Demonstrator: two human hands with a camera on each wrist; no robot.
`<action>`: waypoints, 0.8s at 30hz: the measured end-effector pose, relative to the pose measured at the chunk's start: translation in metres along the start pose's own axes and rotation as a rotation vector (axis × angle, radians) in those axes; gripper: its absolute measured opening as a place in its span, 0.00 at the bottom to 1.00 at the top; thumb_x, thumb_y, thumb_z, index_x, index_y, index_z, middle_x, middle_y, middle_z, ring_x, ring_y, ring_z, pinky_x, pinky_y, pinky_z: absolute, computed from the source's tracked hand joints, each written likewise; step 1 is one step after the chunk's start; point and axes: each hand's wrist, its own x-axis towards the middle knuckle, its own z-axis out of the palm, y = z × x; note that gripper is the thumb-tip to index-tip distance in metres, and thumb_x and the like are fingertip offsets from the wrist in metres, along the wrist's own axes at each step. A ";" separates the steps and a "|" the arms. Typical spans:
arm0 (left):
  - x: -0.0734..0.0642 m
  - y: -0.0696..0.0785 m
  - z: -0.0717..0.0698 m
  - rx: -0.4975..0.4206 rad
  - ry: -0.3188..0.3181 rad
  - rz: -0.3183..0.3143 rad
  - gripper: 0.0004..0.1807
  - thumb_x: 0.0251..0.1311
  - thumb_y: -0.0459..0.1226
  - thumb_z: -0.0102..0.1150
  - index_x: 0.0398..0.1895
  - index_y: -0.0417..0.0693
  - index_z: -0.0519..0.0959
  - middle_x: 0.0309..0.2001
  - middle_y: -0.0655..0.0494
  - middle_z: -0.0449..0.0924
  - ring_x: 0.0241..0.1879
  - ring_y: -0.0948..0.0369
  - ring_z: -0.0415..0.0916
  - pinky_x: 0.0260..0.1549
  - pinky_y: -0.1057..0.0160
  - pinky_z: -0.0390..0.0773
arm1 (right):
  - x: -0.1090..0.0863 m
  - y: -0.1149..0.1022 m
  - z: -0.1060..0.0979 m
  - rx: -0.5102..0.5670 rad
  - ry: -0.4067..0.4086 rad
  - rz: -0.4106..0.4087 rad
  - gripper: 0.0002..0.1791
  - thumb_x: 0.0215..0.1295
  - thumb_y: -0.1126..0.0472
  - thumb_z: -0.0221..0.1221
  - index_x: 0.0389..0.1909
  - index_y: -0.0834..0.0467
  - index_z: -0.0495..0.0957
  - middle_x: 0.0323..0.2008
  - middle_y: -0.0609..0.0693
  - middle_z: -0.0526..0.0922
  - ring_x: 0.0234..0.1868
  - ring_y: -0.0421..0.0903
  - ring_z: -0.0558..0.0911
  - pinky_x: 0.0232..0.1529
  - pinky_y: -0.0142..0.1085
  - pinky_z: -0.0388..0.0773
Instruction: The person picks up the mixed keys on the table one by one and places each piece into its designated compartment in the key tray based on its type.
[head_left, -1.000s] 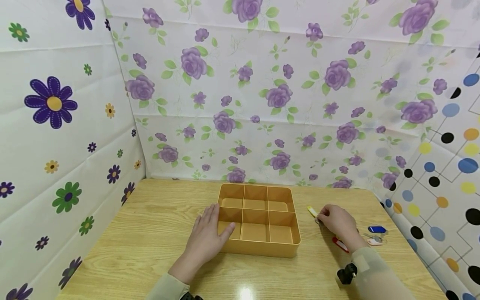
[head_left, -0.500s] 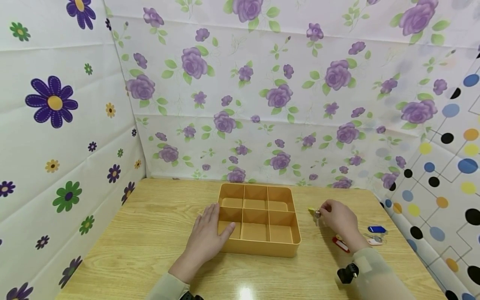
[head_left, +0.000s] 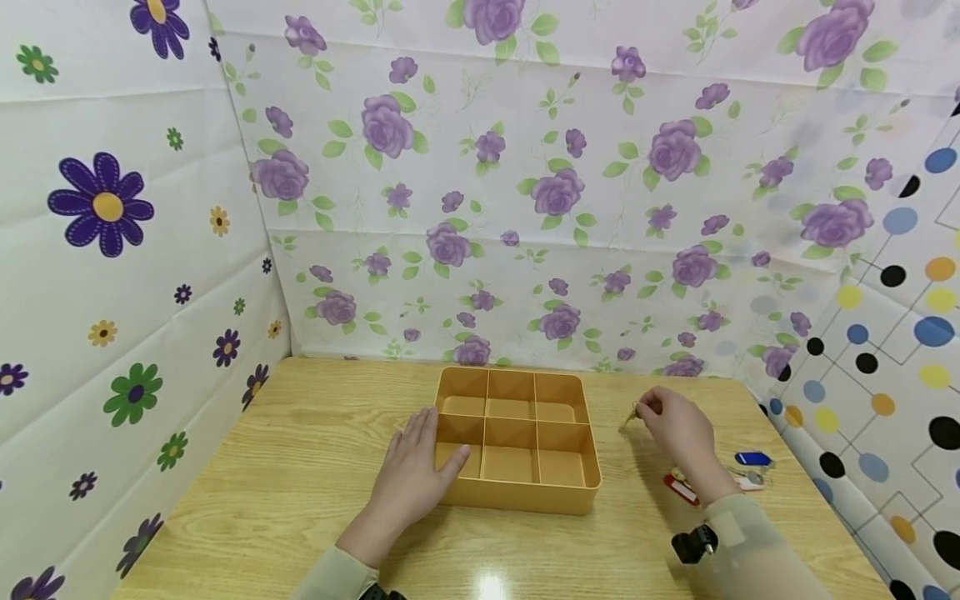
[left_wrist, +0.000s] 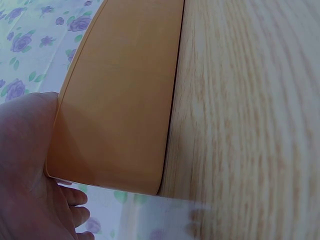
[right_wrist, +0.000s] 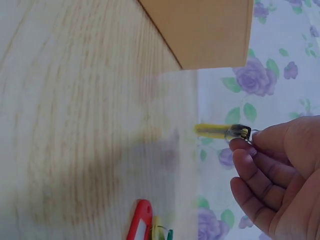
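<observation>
My right hand pinches the metal ring of a yellow key tag between thumb and forefinger. The tag dangles above the table in the head view, right of the box, and in the right wrist view my other fingers curl loosely below it. An orange-tan box with several compartments stands at the middle of the table. Against its left side rests my left hand, fingers extended along the wall and thumb reaching over the front left compartment. The left wrist view has this hand at the box's corner.
On the table's right side lie a red key tag, a blue key tag and a whitish tag, close to my right forearm. Flowered cloth hangs behind the table, with patterned cloths at both sides.
My right hand has lifted the yellow key tag off the table by its ring, rising slightly; the tag now hangs downward. The left hand and the box have stayed put.
</observation>
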 end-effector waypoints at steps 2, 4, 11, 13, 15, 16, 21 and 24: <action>0.000 0.000 0.000 -0.001 0.002 -0.001 0.59 0.78 0.74 0.40 0.90 0.35 0.50 0.88 0.37 0.50 0.87 0.40 0.45 0.84 0.36 0.41 | 0.000 -0.003 -0.002 0.011 0.015 -0.004 0.10 0.84 0.55 0.62 0.48 0.57 0.86 0.36 0.49 0.87 0.30 0.46 0.81 0.30 0.44 0.77; 0.000 0.000 0.000 -0.001 0.004 -0.001 0.59 0.78 0.74 0.40 0.90 0.35 0.50 0.88 0.37 0.50 0.87 0.40 0.45 0.84 0.36 0.41 | 0.000 -0.005 -0.003 0.022 0.026 -0.007 0.10 0.84 0.54 0.62 0.48 0.57 0.86 0.37 0.49 0.88 0.30 0.46 0.81 0.29 0.43 0.76; 0.000 0.000 0.001 0.001 0.008 0.003 0.59 0.78 0.74 0.39 0.89 0.35 0.50 0.88 0.37 0.50 0.87 0.39 0.45 0.84 0.36 0.42 | 0.000 -0.015 -0.010 0.043 0.043 -0.016 0.10 0.84 0.53 0.62 0.49 0.55 0.86 0.38 0.49 0.88 0.29 0.46 0.81 0.29 0.43 0.75; 0.000 0.000 0.001 -0.002 0.009 0.003 0.59 0.78 0.74 0.40 0.89 0.35 0.50 0.87 0.37 0.51 0.87 0.39 0.45 0.84 0.36 0.42 | -0.001 -0.018 -0.012 0.046 0.049 -0.022 0.10 0.84 0.53 0.62 0.49 0.55 0.86 0.38 0.49 0.89 0.30 0.45 0.81 0.31 0.43 0.76; 0.000 0.000 0.001 -0.002 0.012 0.003 0.59 0.78 0.74 0.40 0.89 0.35 0.51 0.87 0.37 0.51 0.87 0.40 0.46 0.84 0.36 0.42 | -0.001 -0.021 -0.014 0.051 0.052 -0.031 0.10 0.84 0.53 0.62 0.49 0.55 0.86 0.38 0.49 0.89 0.30 0.45 0.82 0.31 0.44 0.77; 0.000 0.000 0.001 0.000 0.012 0.003 0.59 0.78 0.74 0.41 0.89 0.35 0.51 0.87 0.37 0.51 0.87 0.40 0.46 0.84 0.36 0.42 | -0.001 -0.023 -0.016 0.053 0.055 -0.035 0.10 0.84 0.53 0.62 0.49 0.55 0.87 0.38 0.49 0.89 0.31 0.45 0.82 0.32 0.44 0.77; 0.000 -0.001 0.001 0.003 0.012 0.003 0.59 0.78 0.74 0.40 0.89 0.35 0.51 0.87 0.37 0.51 0.87 0.40 0.46 0.84 0.36 0.42 | -0.003 -0.033 -0.021 0.070 0.071 -0.047 0.10 0.84 0.53 0.62 0.48 0.54 0.87 0.38 0.48 0.90 0.31 0.45 0.83 0.31 0.43 0.77; 0.000 -0.001 0.001 0.004 0.013 0.004 0.59 0.78 0.74 0.40 0.89 0.35 0.51 0.88 0.37 0.51 0.87 0.40 0.46 0.84 0.36 0.43 | -0.004 -0.039 -0.022 0.080 0.088 -0.062 0.10 0.84 0.53 0.62 0.48 0.54 0.87 0.38 0.48 0.91 0.32 0.45 0.85 0.31 0.43 0.78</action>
